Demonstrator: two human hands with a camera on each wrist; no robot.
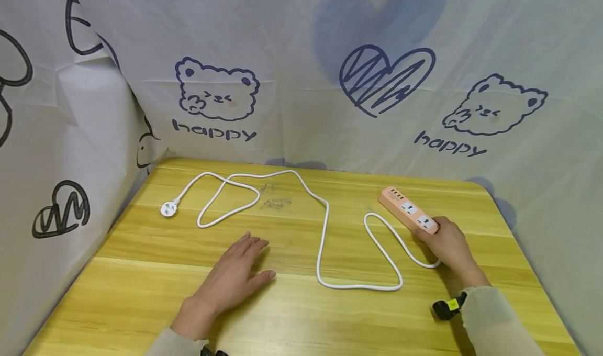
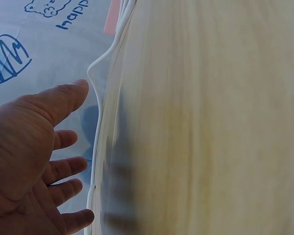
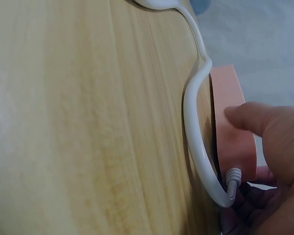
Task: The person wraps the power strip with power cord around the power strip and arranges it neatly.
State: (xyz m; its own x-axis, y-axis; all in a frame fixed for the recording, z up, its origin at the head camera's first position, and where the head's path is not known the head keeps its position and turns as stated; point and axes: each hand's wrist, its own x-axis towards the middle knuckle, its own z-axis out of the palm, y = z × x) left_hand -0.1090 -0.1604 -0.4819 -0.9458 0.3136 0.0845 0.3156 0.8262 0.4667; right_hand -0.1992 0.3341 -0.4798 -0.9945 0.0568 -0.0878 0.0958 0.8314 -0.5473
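Note:
A pink power strip (image 1: 401, 207) with two white sockets and several small ports lies at the right of the table. My right hand (image 1: 453, 243) grips its near end, thumb on one side, as the right wrist view shows with the strip (image 3: 230, 132) close up. From that end a white cord (image 1: 325, 241) leaves and winds leftward in loose bends to a white plug (image 1: 168, 208) at the far left. Over the left-centre of the table my left hand (image 1: 231, 277) holds nothing, its fingers extended and thumb apart, nearest to the cord's left loop.
The wooden table (image 1: 282, 324) has dark scribble marks (image 1: 275, 203) near its middle. A pale cloth (image 1: 301, 57) printed with bears and hearts hangs behind and along the sides. A black wrist device (image 1: 447, 309) sits at the right sleeve.

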